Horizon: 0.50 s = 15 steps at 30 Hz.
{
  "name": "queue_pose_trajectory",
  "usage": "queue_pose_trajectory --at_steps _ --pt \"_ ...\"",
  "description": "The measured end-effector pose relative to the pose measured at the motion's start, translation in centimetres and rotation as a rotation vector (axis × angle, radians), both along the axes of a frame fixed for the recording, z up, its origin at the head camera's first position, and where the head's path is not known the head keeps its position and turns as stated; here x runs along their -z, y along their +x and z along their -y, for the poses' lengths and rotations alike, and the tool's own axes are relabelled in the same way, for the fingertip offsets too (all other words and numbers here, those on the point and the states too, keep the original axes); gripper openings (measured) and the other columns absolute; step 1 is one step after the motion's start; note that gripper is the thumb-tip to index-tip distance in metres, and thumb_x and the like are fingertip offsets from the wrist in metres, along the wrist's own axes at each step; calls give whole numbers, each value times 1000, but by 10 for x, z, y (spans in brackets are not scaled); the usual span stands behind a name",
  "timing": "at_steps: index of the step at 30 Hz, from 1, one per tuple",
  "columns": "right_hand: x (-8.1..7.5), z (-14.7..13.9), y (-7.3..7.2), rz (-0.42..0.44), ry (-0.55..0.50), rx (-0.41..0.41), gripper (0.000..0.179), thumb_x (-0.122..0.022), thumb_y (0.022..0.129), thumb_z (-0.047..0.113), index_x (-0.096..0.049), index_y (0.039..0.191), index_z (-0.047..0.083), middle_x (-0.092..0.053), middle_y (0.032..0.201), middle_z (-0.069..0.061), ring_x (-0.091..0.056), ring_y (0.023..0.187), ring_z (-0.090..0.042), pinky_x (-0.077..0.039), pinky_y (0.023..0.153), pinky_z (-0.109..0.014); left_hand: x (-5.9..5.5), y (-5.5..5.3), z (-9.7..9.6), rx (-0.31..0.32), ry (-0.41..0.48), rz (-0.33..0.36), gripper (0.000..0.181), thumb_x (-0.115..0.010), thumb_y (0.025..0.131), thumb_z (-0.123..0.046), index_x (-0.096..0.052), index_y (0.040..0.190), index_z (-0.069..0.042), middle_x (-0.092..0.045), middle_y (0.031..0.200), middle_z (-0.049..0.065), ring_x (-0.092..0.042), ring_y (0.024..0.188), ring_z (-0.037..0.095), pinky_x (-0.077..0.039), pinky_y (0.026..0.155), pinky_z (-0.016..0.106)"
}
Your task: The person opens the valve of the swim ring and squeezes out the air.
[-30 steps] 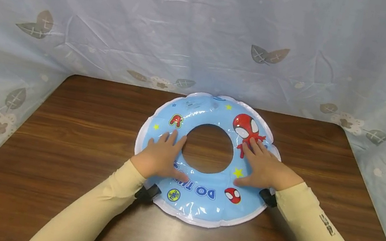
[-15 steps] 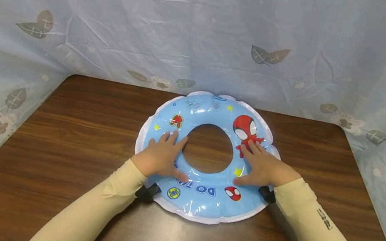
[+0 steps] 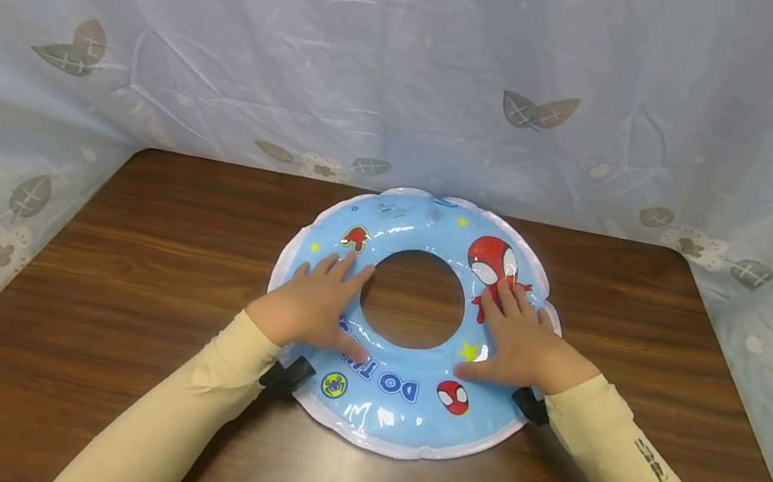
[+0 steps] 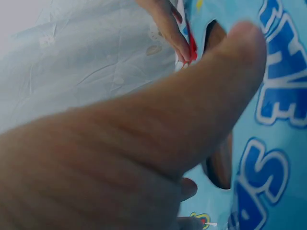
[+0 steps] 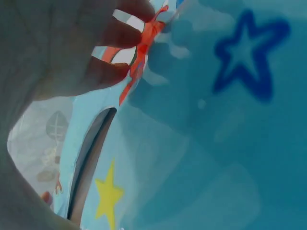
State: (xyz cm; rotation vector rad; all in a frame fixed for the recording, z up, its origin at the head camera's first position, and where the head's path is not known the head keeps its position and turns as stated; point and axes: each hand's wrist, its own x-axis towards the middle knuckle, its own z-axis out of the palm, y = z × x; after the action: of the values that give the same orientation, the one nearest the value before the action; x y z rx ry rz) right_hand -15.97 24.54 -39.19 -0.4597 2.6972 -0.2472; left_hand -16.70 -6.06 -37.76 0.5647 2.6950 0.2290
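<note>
A light blue inflatable swim ring (image 3: 388, 422) with a white seam lies flat on the wooden table, printed with red masked cartoon figures, stars and blue lettering. On its left side rests my left hand (image 3: 315, 306), fingers spread and straight, thumb over the lettering. My right hand (image 3: 522, 343) lies spread on the right side, its fingertips over the red figure. The left wrist view shows the left thumb (image 4: 216, 91) large above the blue letters. Seen from the right wrist, the fingertips touch the ring's surface (image 5: 192, 153) near the red print.
The brown wooden table (image 3: 145, 279) extends on both sides of the ring. A pale blue curtain (image 3: 384, 64) with leaf and flower prints hangs behind it and at both sides. Black straps (image 3: 287, 374) sit at the wrists, below cream sleeves (image 3: 177, 410).
Over the last half second the ring has turned slightly, its near lettering shifting left and its far edge right. Both hands stay spread on it; the left has shifted slightly left.
</note>
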Motion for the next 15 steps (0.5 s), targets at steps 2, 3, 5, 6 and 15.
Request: queue_pose_trajectory --at_steps 2,3,5,6,15 --pt "0 0 0 -18 -3 9 128 -82 72 66 -22 163 -1 -14 169 -29 -11 152 -56 -17 113 -78 -1 0 2 2 -11 7 130 -86 69 -69 -19 166 -13 -11 172 21 -10 157 47 -14 120 71" --pt "0 0 -1 -22 -5 10 128 -82 72 67 -22 163 0 -14 169 -28 -11 152 -56 -16 114 -78 -1 0 2 3 -20 14 132 -86 68 -69 -19 167 -13 -10 172 21 -9 157 47 -14 120 71" --pt "-1 0 -1 -17 -15 11 129 -82 71 67 -22 163 -1 -15 169 -28 -11 152 -56 -17 114 -78 0 0 3 1 -35 33 133 -87 67 -70 -19 167 -14 -8 172 22 -8 157 47 -13 119 72" --pt "-1 0 -2 -11 -15 8 129 -82 71 68 -21 163 -1 -15 169 -28 -11 152 -56 -17 114 -77 1 0 2 -2 -40 44 134 -87 66 -70 -18 167 -14 -7 172 22 -7 157 47 -12 119 72" --pt "5 3 -6 27 5 -5 128 -80 73 68 -22 162 -4 -17 167 -31 -14 151 -57 -21 112 -78 9 -1 -1 -11 -65 64 136 -88 66 -69 -16 167 -17 -5 172 21 -7 157 46 -12 119 72"
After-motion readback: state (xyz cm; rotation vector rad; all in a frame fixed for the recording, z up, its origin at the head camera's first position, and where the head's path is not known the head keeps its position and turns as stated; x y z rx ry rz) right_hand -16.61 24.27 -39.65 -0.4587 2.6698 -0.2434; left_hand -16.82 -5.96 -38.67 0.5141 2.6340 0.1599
